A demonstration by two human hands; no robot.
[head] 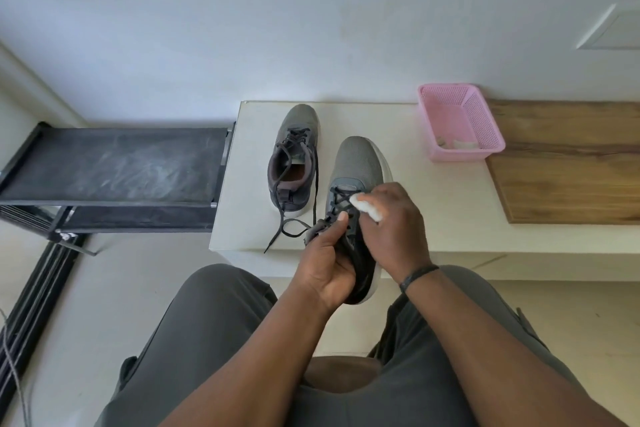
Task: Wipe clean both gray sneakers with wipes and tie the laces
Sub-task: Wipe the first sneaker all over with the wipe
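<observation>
- A seated person holds a gray sneaker (356,163) in the air over the near edge of a low white table (433,211), toe pointing away toward the wall.
- The left hand (325,267) grips the heel end from the left, fingers curled under the shoe and the thumb lying on the lace area near the tongue.
- The right hand (394,229) is closed around a white wipe (363,206) and presses it against the laces at the middle of the shoe.
- The wipe is crumpled and soft-looking; only a small bunched part shows past the fingers.
- The second sneaker (294,159) stands on the table just to the left, apart from both hands, its dark laces (294,229) loose and trailing to the table's near edge.
- The held shoe's heel and right side are hidden behind the hands; its white sole shows as a thin strip on the right.
- Both shoes have a knitted gray upper, dark laces and a pale sole.
- A pink plastic basket (485,121), perforated all over, sits at the back of the table; small pale scraps lie inside, too small to identify.
- A wood-grain board (571,163) covers the table's right part, cut off by the frame.
- A black mesh rack (110,166) stands left of the table.
- Gray trousers (194,340) fill the foreground, and a dark band (417,276) circles the right wrist.
</observation>
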